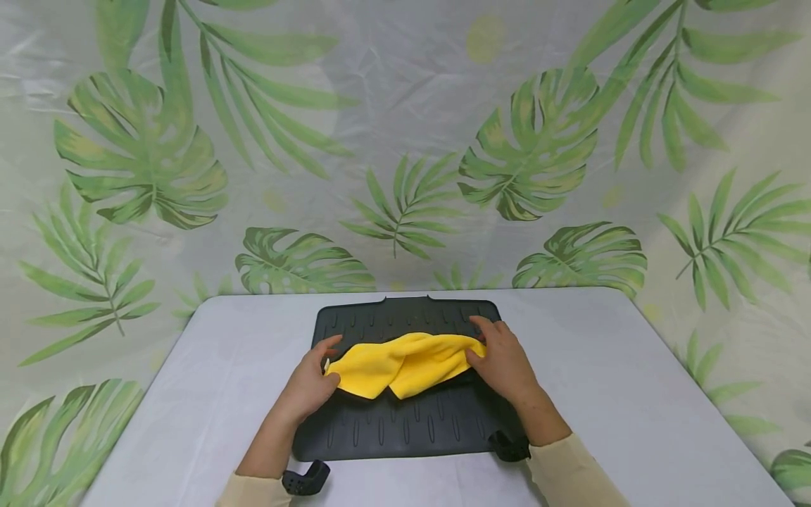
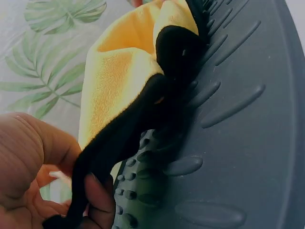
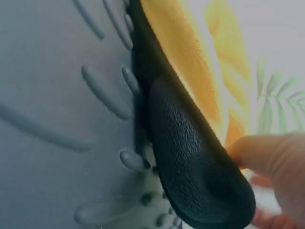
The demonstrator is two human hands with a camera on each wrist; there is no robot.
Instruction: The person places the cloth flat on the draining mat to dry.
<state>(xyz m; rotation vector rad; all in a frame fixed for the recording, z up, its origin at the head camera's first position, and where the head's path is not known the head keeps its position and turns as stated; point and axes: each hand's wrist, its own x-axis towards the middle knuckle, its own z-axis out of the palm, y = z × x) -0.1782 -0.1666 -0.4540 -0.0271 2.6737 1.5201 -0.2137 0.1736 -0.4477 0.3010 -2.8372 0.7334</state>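
A yellow cloth (image 1: 405, 362) with a black underside spans between both hands over a dark ribbed mat (image 1: 405, 422). My left hand (image 1: 310, 384) pinches the cloth's left end; in the left wrist view the fingers of that hand (image 2: 43, 162) curl round its black edge. At the right end, my right hand (image 1: 503, 359) pinches the cloth between thumb and fingers. The right wrist view has the cloth's black underside (image 3: 186, 157) hanging beside the thumb of the right hand (image 3: 281, 167); the other fingers are partly hidden behind it.
The mat lies on a white table (image 1: 621, 394), near the middle. Behind the table hangs a pale backdrop (image 1: 405, 141) printed with green leaves. A black strap piece sits at each wrist.
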